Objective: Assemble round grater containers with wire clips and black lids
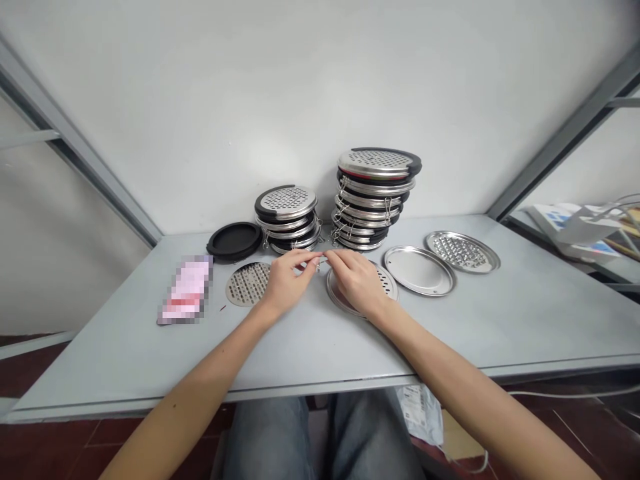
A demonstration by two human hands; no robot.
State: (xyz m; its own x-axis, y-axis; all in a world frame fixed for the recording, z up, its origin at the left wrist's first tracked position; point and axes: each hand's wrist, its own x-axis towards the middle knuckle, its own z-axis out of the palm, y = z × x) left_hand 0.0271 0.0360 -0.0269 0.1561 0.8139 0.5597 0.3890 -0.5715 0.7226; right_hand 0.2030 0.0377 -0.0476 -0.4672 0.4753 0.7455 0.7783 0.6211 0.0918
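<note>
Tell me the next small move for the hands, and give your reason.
Probably bring the metal piece toward the holed disc by the right hand. The left hand and right hand hold the piece together, that disc lies close, and wire clips hang on the tall stack behind. The piece may be such a clip, though the hands hide most of it.

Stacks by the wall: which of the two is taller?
The right-hand stack: its top stands clearly higher, and it has more layers than the left-hand stack.

Metal discs (387, 283) on grey table (480, 327)
</note>
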